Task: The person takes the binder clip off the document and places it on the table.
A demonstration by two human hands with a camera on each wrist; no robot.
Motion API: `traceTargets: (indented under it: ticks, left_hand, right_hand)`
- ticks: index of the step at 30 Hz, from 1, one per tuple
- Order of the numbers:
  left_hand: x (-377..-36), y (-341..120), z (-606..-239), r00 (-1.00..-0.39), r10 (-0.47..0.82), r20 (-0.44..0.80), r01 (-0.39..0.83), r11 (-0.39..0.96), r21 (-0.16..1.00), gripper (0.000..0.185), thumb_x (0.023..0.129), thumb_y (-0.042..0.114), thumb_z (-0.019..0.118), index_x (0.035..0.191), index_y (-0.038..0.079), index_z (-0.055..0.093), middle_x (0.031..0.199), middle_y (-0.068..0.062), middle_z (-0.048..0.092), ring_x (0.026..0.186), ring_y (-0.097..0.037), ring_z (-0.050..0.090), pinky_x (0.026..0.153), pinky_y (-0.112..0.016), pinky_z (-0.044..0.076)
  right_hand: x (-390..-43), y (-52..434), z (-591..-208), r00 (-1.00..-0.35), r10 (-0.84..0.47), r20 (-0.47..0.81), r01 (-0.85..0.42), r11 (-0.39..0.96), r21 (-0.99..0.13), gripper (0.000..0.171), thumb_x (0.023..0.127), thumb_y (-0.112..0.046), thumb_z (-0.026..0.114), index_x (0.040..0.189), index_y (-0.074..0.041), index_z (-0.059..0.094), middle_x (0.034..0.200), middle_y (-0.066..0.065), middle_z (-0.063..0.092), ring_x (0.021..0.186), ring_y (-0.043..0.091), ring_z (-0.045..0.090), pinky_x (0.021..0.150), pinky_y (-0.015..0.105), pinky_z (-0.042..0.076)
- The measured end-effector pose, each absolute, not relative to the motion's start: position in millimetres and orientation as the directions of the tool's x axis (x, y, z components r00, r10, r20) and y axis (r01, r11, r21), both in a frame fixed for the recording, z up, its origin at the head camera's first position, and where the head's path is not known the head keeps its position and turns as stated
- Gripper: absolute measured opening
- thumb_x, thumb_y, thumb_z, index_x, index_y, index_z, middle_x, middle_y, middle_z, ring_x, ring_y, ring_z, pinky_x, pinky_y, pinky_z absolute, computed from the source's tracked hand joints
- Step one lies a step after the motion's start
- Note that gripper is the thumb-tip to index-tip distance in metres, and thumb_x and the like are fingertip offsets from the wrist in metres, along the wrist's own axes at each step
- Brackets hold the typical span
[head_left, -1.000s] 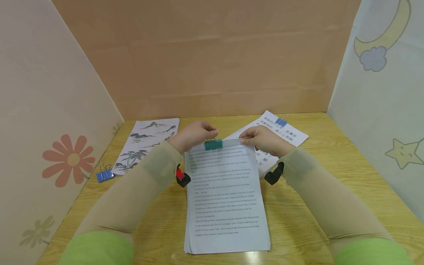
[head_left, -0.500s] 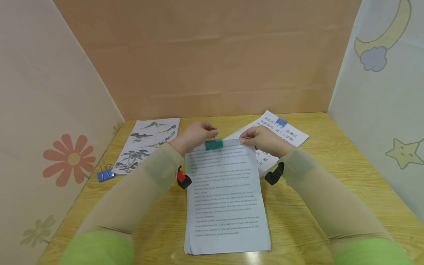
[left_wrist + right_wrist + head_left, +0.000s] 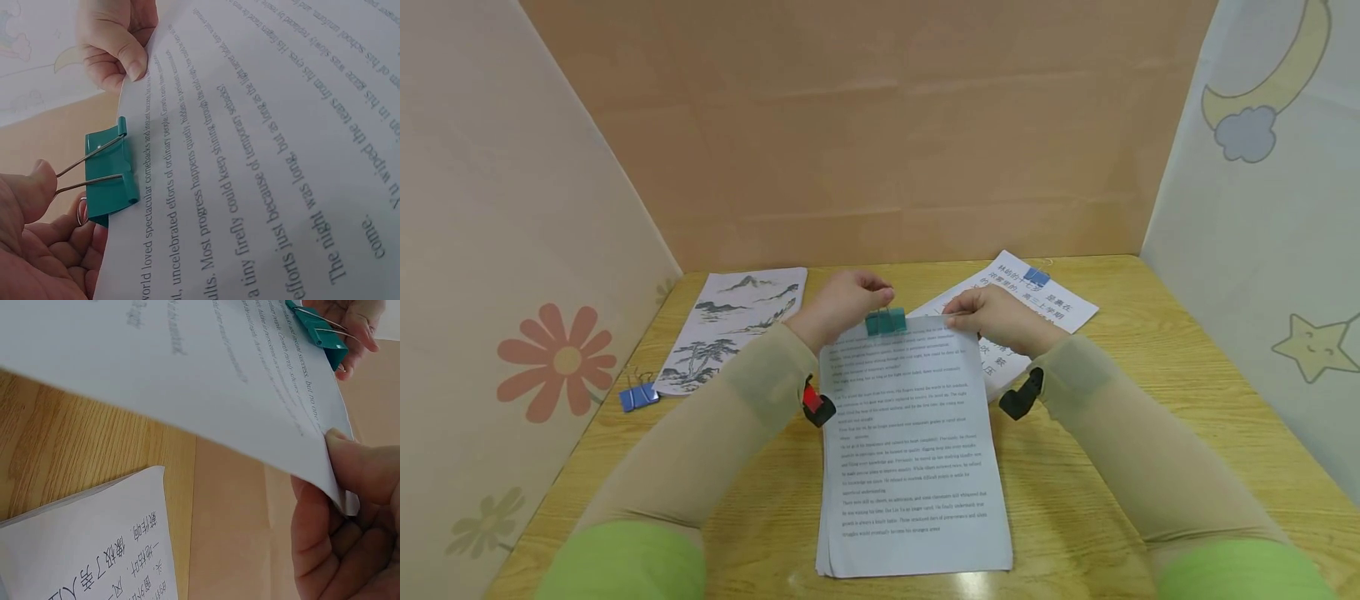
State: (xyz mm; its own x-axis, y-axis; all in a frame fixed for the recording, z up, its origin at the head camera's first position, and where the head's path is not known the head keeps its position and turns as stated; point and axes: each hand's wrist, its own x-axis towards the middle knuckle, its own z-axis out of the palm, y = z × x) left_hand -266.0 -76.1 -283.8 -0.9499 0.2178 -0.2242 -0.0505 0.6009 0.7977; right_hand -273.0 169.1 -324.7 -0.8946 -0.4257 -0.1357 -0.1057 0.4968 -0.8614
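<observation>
Left hand (image 3: 841, 307) pinching the wire levers of the green binder clip (image 3: 885, 321), now sitting slightly farther up on the far edge of the text stack (image 3: 912, 442) than 1 s ago. Right hand (image 3: 996, 318) pinching the stack's far right corner, lifting it off the bench (image 3: 1075, 517). Barely shifting otherwise; seemingly seating the clip. Lying untouched: landscape print (image 3: 733, 329), blue clip (image 3: 637, 396), Chinese sheet (image 3: 1060, 304).

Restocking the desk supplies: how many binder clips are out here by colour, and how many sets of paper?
Green binder clips: 1, on the stack both hands hold
Blue binder clips: 2, one loose at left, one on the Chinese sheets
Paper sets: 3: English stack, Chinese sheets, landscape print
Total: 6
</observation>
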Motion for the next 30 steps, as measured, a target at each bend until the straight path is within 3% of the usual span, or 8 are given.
traceTargets:
  ticks: [8, 30]
  left_hand:
    - [-266, -78, -281, -0.963, 0.200, -0.180, -0.027, 0.592, 0.806, 0.032, 0.096, 0.033, 0.060, 0.122, 0.015, 0.063, 0.117, 0.000, 0.063, 0.113, -0.020, 0.055, 0.098, -0.042, 0.043]
    - [-256, -98, -276, -0.978, 0.181, -0.107, 0.008, 0.538, 0.843, 0.031, 0.096, 0.033, 0.059, 0.122, 0.017, 0.063, 0.115, 0.002, 0.063, 0.110, -0.017, 0.056, 0.101, -0.042, 0.040]
  right_hand:
    - [-273, 170, -326, -0.887, -0.437, -0.147, -0.097, 0.488, -0.868, 0.018, 0.096, -0.010, 0.058, 0.108, 0.000, 0.068, 0.098, 0.012, 0.067, 0.081, 0.024, 0.062, 0.068, 0.033, 0.051]
    - [-272, 177, -326, -0.895, -0.416, -0.162, -0.076, 0.498, -0.864, 0.020, 0.095, -0.013, 0.060, 0.109, 0.000, 0.067, 0.098, 0.011, 0.067, 0.083, 0.023, 0.060, 0.071, 0.032, 0.048]
